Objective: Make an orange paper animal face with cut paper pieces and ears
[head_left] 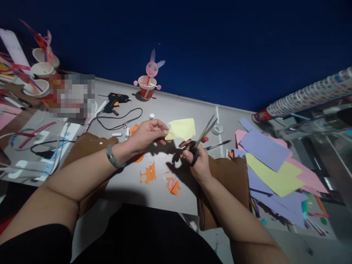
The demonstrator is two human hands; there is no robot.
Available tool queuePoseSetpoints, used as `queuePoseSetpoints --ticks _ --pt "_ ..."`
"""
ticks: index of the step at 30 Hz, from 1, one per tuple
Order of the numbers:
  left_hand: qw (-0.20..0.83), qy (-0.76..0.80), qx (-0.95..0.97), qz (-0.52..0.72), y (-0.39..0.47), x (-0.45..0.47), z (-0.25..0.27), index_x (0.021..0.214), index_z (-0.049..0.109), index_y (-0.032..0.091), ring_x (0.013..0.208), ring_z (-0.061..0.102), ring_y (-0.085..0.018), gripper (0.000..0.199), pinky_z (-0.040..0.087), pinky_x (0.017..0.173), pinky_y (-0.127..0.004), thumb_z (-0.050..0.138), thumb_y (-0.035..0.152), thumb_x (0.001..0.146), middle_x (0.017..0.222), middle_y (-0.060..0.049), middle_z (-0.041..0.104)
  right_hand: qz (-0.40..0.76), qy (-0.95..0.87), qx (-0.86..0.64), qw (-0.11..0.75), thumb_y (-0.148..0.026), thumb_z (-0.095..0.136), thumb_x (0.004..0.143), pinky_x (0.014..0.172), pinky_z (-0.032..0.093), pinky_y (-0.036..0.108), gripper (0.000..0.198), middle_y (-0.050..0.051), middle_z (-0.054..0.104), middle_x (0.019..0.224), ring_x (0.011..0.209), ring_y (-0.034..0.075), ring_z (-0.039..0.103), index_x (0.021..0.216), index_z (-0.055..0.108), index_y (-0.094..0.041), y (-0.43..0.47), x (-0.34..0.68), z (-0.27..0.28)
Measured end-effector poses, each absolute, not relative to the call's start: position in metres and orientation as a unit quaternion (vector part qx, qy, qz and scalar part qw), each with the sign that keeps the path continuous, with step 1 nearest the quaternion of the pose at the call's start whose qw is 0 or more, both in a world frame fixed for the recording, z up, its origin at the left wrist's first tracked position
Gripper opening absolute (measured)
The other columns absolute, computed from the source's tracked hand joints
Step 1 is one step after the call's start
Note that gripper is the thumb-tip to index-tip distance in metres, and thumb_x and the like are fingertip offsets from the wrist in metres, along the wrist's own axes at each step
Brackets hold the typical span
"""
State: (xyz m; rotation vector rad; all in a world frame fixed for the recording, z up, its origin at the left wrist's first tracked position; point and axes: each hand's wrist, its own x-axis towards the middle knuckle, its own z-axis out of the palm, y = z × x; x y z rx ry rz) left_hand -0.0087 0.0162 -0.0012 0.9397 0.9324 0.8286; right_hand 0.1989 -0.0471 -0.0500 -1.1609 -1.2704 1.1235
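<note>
Between the thumb and fingers of my left hand (150, 135) is a small yellow paper piece (168, 136), with what looks like a circle outline on it. My right hand (199, 163) grips black-handled scissors (205, 132), their blades slightly apart and pointing up and away from me. A larger yellow paper sheet (184, 127) with a cut edge lies on the table just behind the small piece. Under and in front of my hands are orange paper scraps (148, 174). A bracelet (114, 157) circles my left wrist.
A rabbit-faced paper cup (147, 88) stands at the back, beside a black glue gun (117, 102) with its cord. Coloured paper sheets (265, 148) pile up at right, below a long stack of cups (310, 93). Tape (218, 128) and a pen (219, 145) lie near the scissors.
</note>
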Motion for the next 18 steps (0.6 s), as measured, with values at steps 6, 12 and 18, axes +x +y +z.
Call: queuePoseSetpoints --ticks 6,12,18 --pt "0.72 0.418 0.452 0.32 0.008 -0.003 -0.004 0.09 0.061 0.014 0.058 0.07 -0.011 0.008 0.052 0.059 -0.022 0.065 0.011 0.084 0.069 -0.002 0.072 0.462 -0.502 -0.484 0.548 -0.044 0.084 0.074 0.063 0.05 0.029 0.035 0.001 0.069 0.085 0.069 0.014 0.061 0.08 0.057 -0.023 -0.05 0.199 -0.055" --pt "0.742 0.413 0.464 0.253 0.001 0.003 -0.013 0.088 0.06 0.015 0.055 0.067 -0.011 0.008 0.051 0.056 -0.022 0.068 0.018 0.088 0.068 -0.006 0.074 0.446 -0.456 -0.521 0.567 -0.042 0.084 0.076 0.054 0.044 0.026 0.037 -0.008 0.055 0.057 0.049 0.01 0.051 0.075 0.052 -0.023 -0.045 0.204 -0.066" --pt "0.756 0.394 0.465 0.24 -0.001 0.004 -0.016 0.088 0.059 0.015 0.054 0.067 -0.01 0.016 0.053 0.056 -0.022 0.074 0.017 0.082 0.064 -0.004 0.073 0.436 -0.447 -0.525 0.578 -0.04 0.085 0.073 0.049 0.04 0.024 0.04 -0.009 0.053 0.057 0.047 0.009 0.047 0.072 0.048 -0.023 -0.043 0.204 -0.067"
